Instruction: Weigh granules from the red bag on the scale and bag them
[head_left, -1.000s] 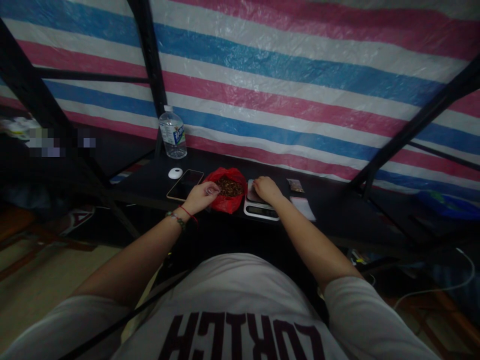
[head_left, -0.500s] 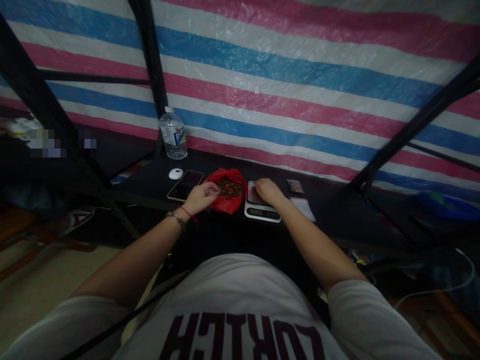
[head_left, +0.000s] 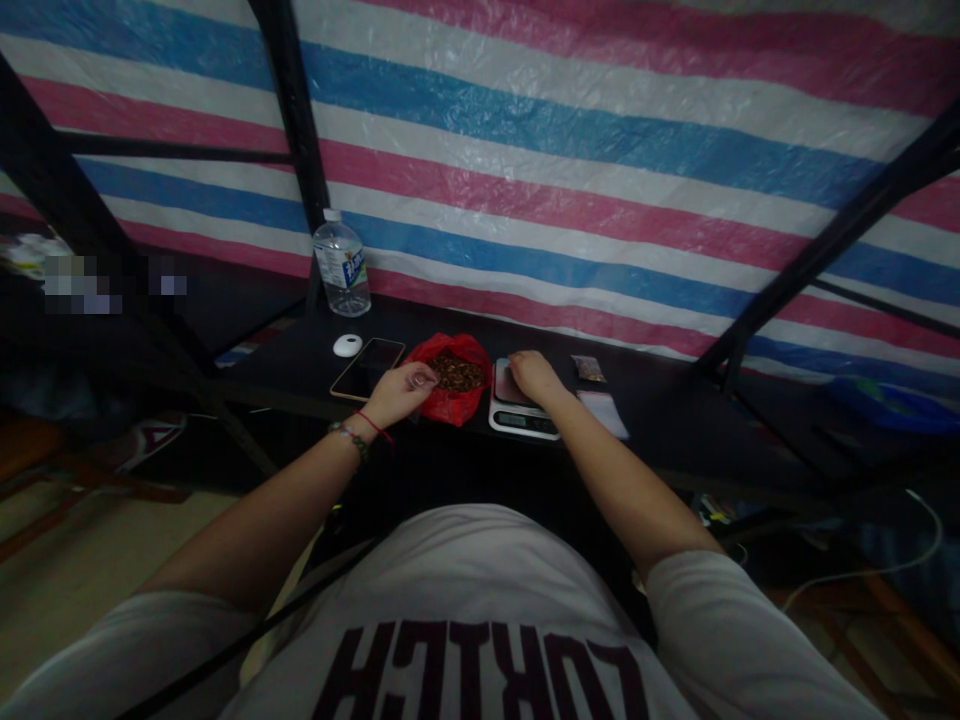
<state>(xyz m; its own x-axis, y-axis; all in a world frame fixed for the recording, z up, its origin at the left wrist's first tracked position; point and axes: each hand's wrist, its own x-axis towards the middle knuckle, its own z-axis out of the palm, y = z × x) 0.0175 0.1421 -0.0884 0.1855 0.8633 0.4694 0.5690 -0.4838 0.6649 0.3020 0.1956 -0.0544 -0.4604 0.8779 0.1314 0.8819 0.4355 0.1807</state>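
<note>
My left hand [head_left: 403, 390] is closed in a pinch at the left rim of a red plastic bag [head_left: 454, 408]. Something small and clear shows at its fingertips, too indistinct to name. Small brown pieces [head_left: 459, 374] fill the opened bag. Over the metal plate of a white digital scale [head_left: 496, 416] rests my right hand [head_left: 531, 374], its fingers curled down and partly hidden, so what they hold cannot be seen. The scale's display [head_left: 517, 421] faces me. Right of the scale lie a small filled clear packet [head_left: 589, 369] and a flat whitish bag [head_left: 602, 412].
Left of the red bag are a dark phone [head_left: 364, 372] and a white rounded object [head_left: 347, 346]. A clear bottle [head_left: 343, 268] stands behind them by a black post. Striped sheeting [head_left: 570, 190] hangs along the back of the black table [head_left: 667, 410]. Something blue [head_left: 892, 405] lies far right.
The scale's display looks lighter than before. Both hands keep nearly the same places at the bag and the scale; the whole view has shifted slightly.
</note>
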